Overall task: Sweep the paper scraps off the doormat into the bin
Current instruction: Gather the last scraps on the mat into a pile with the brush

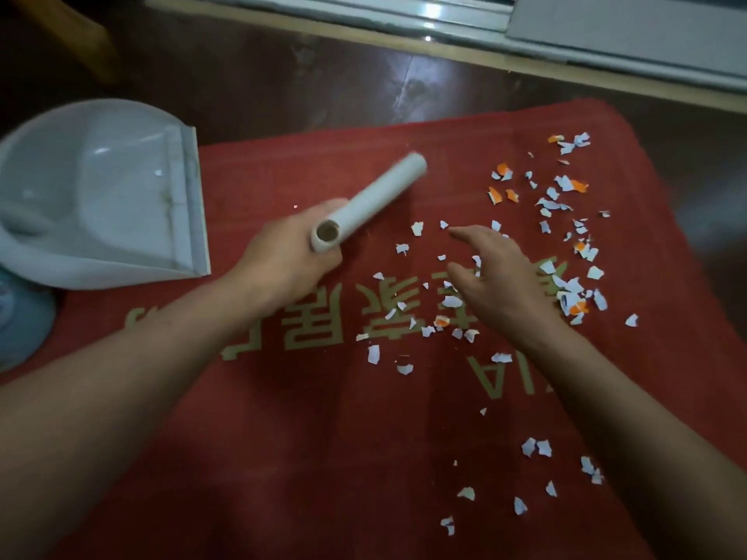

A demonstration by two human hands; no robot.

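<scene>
My left hand grips white roll; right hand hovers, fingers spread loose, over paper scraps strewn across right of red doormat. Dustpan well apart, left edge. Risk: hasty sweep flicks light scraps onto floor, past mat.

**Dark floor, door track and odds at the edges**

A dark brown, glossy floor fills the upper part of the frame and shows dull smudges and faint reflections. Along its far side a pale tan strip runs on a slant from top centre down to the right edge. Just beyond the strip lies a silvery metal door track with bright glints, and a flat grey panel sits in the upper right corner. In the upper left corner stands a brown wooden piece, blurred and cut off. At the left edge a pale blue rounded thing shows only partly; what it is cannot be told.
</scene>
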